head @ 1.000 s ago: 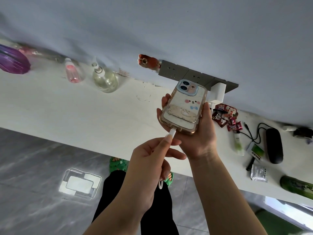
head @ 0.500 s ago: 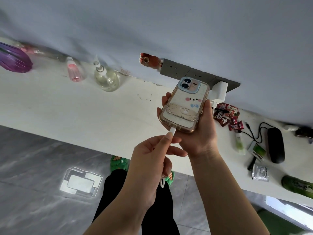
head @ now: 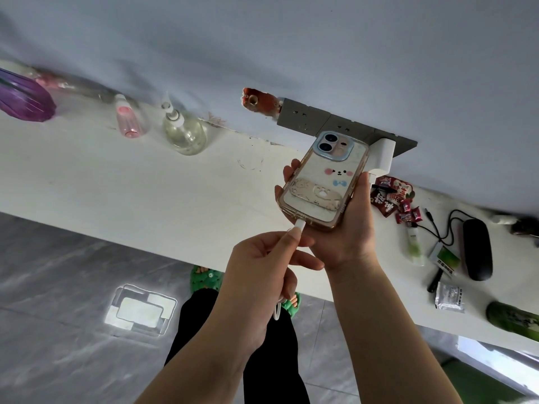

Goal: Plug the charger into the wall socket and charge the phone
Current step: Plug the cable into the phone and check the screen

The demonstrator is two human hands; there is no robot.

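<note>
My right hand holds the phone back side up over the white counter; its clear case shows a cartoon face and a blue bow. My left hand pinches the white cable plug right at the phone's bottom port, and the white cable runs down behind that hand. The white charger block sits plugged into the grey wall socket strip just beyond the phone.
On the counter stand a clear pump bottle, a pink spray bottle and a purple object to the left. Red snack wrappers, a black case with a black cable, small packets and a green bottle lie right.
The phone and both hands have stayed nearly still; the white plug has stayed at the phone's bottom port. The view has shifted only slightly.
</note>
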